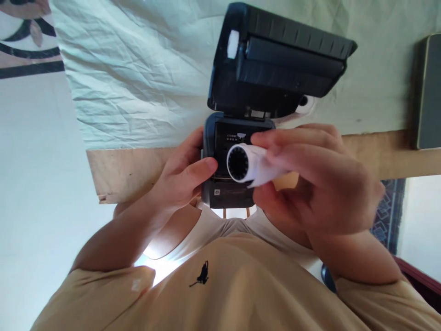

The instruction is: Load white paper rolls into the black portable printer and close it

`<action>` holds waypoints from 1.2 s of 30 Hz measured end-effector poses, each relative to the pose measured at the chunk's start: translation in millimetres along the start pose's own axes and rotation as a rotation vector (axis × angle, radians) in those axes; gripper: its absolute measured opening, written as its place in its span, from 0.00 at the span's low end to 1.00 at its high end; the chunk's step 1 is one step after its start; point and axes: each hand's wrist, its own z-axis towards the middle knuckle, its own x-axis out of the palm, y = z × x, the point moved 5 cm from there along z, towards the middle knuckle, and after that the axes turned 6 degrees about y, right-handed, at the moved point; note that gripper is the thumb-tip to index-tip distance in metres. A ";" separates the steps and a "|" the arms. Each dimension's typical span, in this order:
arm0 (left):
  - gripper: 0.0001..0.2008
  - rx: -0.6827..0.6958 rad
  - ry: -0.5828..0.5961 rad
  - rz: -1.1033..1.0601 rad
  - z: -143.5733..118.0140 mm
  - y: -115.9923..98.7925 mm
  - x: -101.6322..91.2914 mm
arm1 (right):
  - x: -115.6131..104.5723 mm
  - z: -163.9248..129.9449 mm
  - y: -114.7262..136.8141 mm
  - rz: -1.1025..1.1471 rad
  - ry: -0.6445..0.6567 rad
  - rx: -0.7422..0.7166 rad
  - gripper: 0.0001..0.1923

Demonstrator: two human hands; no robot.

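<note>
With the left hand clasping the left side of the small black plastic printer, lid flipped up, at the near table edge, the right hand pinching the white paper roll should probably lower it level into the open bay.

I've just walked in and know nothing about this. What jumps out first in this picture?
A small black printer with its lid flipped open sits mid-frame at the edge of a table draped in wrinkled pale cloth. The right hand holds a white paper roll in front of it, while the left hand steadies the printer's side.
</note>
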 end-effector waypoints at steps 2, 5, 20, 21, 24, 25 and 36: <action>0.20 0.014 0.031 0.028 -1.0 -0.7 -0.3 | 6.3 4.2 0.9 0.041 -0.106 -0.054 0.13; 0.22 0.020 0.042 0.116 -4.1 -0.7 -4.5 | 11.8 4.5 0.9 0.003 -0.180 -0.100 0.11; 0.20 -0.093 -0.043 0.213 -8.8 1.3 -10.0 | 12.4 1.0 3.7 -0.126 -0.166 -0.132 0.08; 0.20 -0.088 -0.039 0.220 -8.8 2.0 -10.7 | 13.0 1.1 2.9 -0.132 -0.156 -0.115 0.08; 0.21 -0.057 -0.042 0.228 -7.6 2.6 -12.4 | 13.1 0.3 1.4 -0.140 -0.158 -0.098 0.06; 0.21 -0.037 -0.034 0.216 -6.9 2.0 -11.9 | 12.4 -0.3 1.3 -0.141 -0.167 -0.100 0.07; 0.32 -0.047 -0.023 0.154 -7.1 0.3 -8.4 | 10.6 -6.6 14.4 -0.067 -0.011 -0.240 0.08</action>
